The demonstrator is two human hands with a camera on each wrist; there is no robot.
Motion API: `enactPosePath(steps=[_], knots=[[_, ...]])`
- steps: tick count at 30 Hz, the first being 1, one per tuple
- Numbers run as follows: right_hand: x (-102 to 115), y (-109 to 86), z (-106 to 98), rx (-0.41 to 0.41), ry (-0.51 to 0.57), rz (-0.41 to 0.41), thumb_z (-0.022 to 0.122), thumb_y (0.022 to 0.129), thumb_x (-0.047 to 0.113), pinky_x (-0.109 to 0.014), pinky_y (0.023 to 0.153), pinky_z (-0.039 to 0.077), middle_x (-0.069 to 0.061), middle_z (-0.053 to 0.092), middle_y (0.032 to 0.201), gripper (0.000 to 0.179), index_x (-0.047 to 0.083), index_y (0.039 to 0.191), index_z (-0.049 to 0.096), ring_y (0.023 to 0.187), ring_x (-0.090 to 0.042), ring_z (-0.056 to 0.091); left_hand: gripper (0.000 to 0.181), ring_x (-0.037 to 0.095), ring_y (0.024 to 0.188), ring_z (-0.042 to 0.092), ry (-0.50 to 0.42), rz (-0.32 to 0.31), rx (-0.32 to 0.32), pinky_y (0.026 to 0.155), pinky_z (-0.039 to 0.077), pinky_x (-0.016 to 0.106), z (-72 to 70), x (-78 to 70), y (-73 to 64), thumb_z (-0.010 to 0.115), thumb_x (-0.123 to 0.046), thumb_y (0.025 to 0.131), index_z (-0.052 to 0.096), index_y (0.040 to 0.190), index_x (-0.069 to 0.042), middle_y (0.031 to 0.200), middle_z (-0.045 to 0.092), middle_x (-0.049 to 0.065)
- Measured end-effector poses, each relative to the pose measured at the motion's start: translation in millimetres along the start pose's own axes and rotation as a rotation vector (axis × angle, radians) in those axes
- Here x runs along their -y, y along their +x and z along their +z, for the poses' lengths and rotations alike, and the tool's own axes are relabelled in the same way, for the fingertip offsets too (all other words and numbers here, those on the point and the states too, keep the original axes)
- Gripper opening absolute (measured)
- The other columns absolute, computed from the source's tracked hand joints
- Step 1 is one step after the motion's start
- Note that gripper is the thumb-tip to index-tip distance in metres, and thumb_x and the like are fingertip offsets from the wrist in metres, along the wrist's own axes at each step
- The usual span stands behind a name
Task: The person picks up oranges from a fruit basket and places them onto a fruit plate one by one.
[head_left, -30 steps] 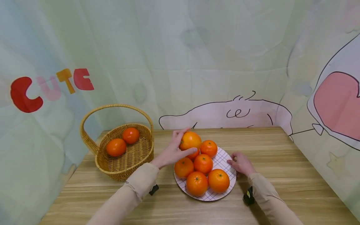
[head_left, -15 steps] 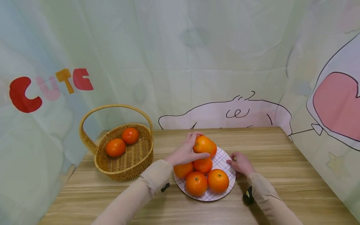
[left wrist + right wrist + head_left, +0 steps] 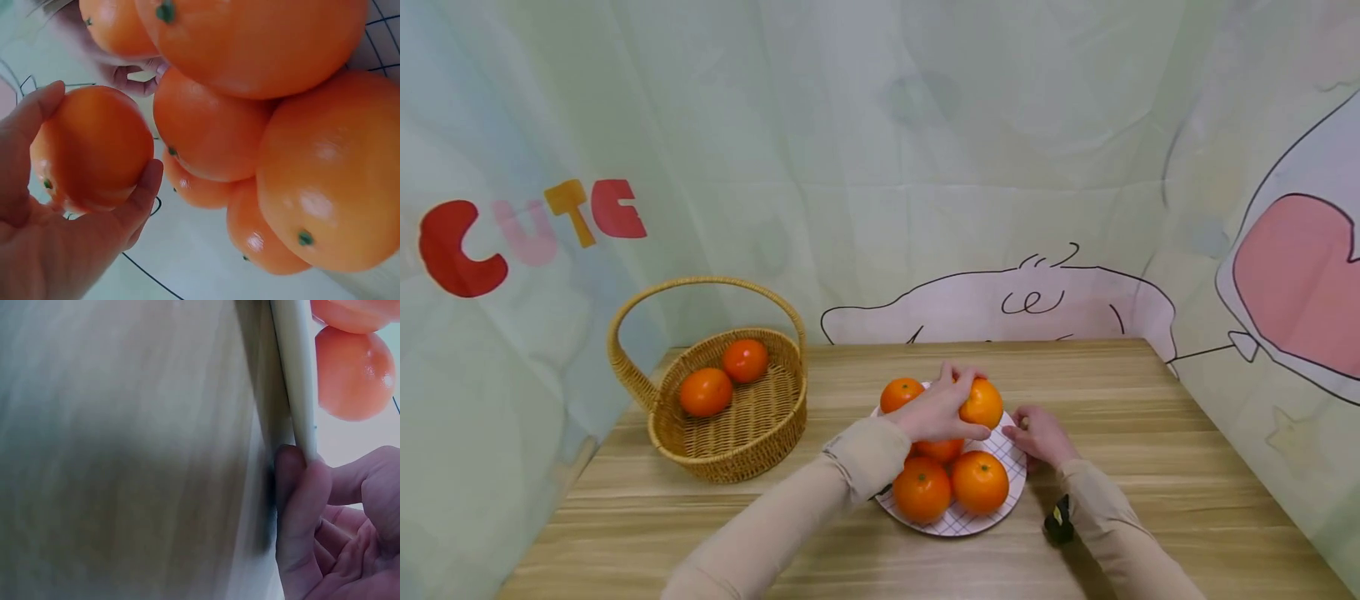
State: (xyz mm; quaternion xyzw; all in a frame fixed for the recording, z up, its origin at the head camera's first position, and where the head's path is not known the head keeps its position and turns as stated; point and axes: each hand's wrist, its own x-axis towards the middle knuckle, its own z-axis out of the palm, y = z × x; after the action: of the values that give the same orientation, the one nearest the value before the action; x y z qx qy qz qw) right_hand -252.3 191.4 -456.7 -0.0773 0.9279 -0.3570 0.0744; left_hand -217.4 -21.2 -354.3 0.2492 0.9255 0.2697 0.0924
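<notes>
My left hand point(image 3: 942, 410) grips an orange point(image 3: 982, 405) over the back right part of a round checked plate point(image 3: 1013, 463). In the left wrist view, thumb and fingers curl round that orange point(image 3: 94, 150), its small green stem end showing. Several more oranges sit on the plate, two large ones at the front, such as this front orange point(image 3: 922, 490), and one at the back left point(image 3: 901, 395); my left hand and wrist partly cover others. With thumb and fingers, my right hand point(image 3: 1042, 435) pinches the plate's right rim, seen edge-on in the right wrist view as a pale rim point(image 3: 301, 387).
A wicker basket point(image 3: 737, 471) with a tall arched handle stands left of the plate, holding two red-orange fruits point(image 3: 706, 392). Both rest on the wooden table point(image 3: 820, 550). A printed curtain point(image 3: 880, 208) hangs behind and at both sides.
My left hand has carried the orange rightward across the back of the plate, uncovering the orange at back left. My right hand has stayed at the rim.
</notes>
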Motion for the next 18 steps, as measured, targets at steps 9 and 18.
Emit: enactPosePath(steps=[9,18], knots=[[-3,1.8,0,0.004,0.014,-0.018,0.063,0.090,0.008,-0.027,0.043,0.050,-0.004,0.050,0.067,0.010,0.001,0.090,0.056,0.043,-0.012,0.053,0.072,0.027,0.123,0.047,0.113,-0.072,0.066,0.099,0.053,0.041,14.8,-9.0,13.0,0.075,-0.031,0.089,0.036,0.150,-0.023,0.136,0.039,0.013],[-5,4.1,-3,-0.014,-0.064,-0.083,0.064,0.083,0.007,-0.033,0.064,0.055,-0.019,0.067,0.089,0.035,-0.011,0.113,0.062,0.065,-0.020,0.060,0.073,0.032,0.136,0.045,0.330,-0.078,0.096,0.102,0.052,0.043,29.1,-22.0,22.7,0.071,-0.036,0.093,0.034,0.154,-0.021,0.149,0.040,0.017]])
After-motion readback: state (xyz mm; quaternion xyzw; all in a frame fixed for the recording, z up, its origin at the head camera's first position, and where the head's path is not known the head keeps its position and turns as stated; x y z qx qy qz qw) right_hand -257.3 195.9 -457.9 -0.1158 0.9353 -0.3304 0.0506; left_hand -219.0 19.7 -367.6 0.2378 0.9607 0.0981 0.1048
